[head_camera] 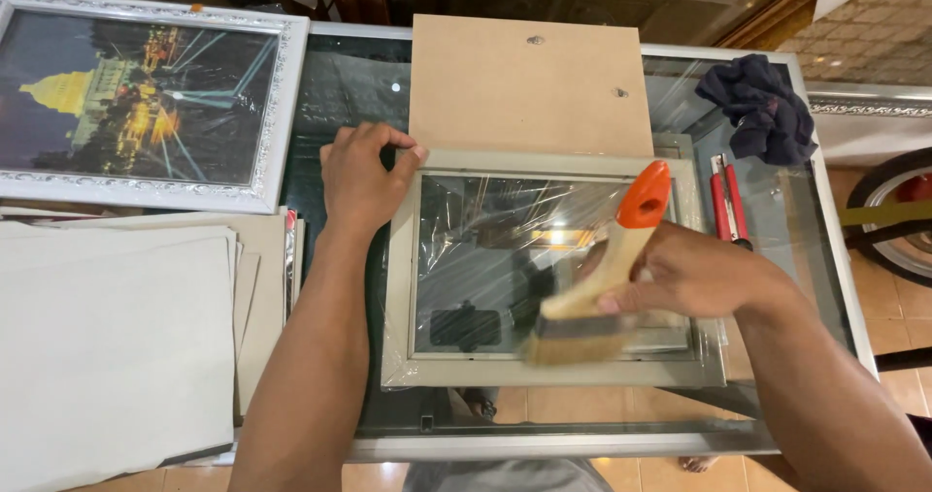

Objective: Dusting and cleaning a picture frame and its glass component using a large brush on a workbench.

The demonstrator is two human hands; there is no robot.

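A pale grey picture frame [403,288] with a glass pane lies flat on the glass table [825,249], wrapped in clear film. My left hand [361,177] presses on its upper left corner. In my right hand [694,274] is a wide flat paintbrush [607,278] with a wooden handle and an orange tip. Its bristles rest on the lower right part of the pane.
A brown backing board [529,84] lies behind the frame. A framed night-scene picture [136,99] in a white frame sits at the left, above a stack of grey boards [116,346]. A dark cloth [762,104] and a red tool [728,201] lie at the right.
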